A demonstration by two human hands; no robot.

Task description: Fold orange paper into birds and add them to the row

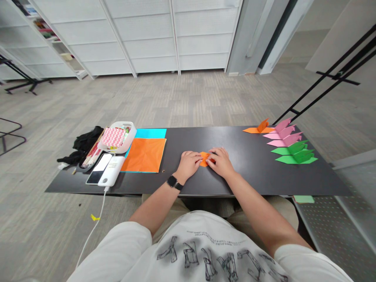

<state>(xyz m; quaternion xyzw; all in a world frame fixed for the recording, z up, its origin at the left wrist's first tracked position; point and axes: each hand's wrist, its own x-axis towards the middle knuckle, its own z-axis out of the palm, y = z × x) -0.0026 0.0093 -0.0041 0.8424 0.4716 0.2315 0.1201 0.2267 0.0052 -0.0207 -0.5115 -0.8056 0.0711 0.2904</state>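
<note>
While both hands are working close together, the small orange paper (204, 159) is sitting between them around the middle of the desk (264, 168). The left hand (190, 166) is holding its left side, the right hand (221, 161) its right side; each grip is narrow, fingertips on the paper. Looks like they're folding or creasing a compact piece; exact fold isn't showing under the fingers. My read: next move is calling for one hand pinning the layers, the other lining up and pressing an edge. Orientation: fingers are covering both sides, so I can't tell which way it's pointing or how its long axis is running. For reference, the front green folded bird (296, 159) is pointing one tip left, long axis running roughly along the desk. The flat orange sheet (147, 154) is lying left, well apart.
</note>
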